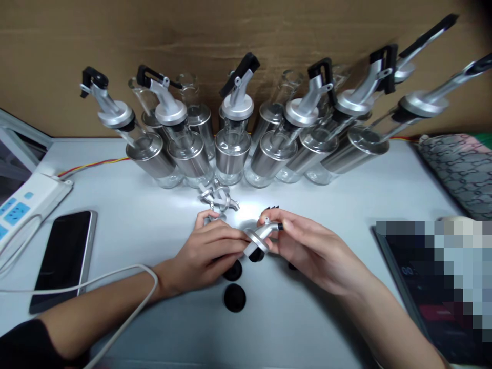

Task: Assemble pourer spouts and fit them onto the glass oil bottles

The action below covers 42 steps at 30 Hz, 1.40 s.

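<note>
I see my left hand (209,251) and right hand (307,246) both gripping a silver pourer spout (258,237) just above the white table (326,205), with what look like black stoppers (234,297) lying below.

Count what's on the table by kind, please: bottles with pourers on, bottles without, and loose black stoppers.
Bottles with pourer: 7
Bottles without pourer, as far as visible: 3
Loose black stoppers: 3
Total: 13
</note>
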Each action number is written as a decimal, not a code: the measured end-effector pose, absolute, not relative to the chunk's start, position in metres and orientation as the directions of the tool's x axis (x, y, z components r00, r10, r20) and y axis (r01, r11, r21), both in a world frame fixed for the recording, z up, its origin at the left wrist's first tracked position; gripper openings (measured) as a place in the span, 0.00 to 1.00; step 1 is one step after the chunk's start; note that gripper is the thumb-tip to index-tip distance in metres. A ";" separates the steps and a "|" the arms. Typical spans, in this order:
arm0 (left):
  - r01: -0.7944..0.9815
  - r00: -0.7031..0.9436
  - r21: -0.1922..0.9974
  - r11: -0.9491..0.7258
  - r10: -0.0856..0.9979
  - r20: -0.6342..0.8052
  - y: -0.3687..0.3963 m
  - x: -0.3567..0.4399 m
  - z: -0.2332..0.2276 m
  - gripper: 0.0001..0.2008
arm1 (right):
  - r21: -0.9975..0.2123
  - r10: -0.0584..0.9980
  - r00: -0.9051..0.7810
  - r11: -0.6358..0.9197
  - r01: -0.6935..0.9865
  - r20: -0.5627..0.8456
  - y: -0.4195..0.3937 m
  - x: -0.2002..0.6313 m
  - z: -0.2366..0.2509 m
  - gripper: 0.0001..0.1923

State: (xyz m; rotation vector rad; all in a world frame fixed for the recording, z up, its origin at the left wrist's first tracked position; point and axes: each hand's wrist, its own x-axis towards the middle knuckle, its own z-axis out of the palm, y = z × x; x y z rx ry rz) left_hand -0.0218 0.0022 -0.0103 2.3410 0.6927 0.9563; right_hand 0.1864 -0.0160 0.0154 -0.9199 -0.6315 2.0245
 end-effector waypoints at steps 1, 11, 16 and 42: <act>0.259 0.618 0.622 -0.739 0.622 0.481 0.002 -0.022 -0.011 0.06 | -0.693 0.828 -0.407 -0.551 -0.465 -0.385 -0.016 0.186 0.016 0.11; 0.226 0.613 0.615 -0.756 0.601 0.513 0.003 -0.025 -0.014 0.07 | -0.702 0.844 -0.384 -0.529 -0.477 -0.375 -0.016 0.185 0.017 0.11; 0.304 0.599 0.634 -0.711 0.660 0.454 0.003 -0.022 -0.013 0.03 | -0.748 0.856 -0.357 -0.506 -0.429 -0.375 -0.016 0.185 0.018 0.11; 0.288 0.568 0.639 -0.713 0.665 0.486 0.003 -0.024 -0.013 0.04 | -0.801 0.895 -0.196 -0.446 -0.399 -0.401 -0.013 0.185 0.016 0.11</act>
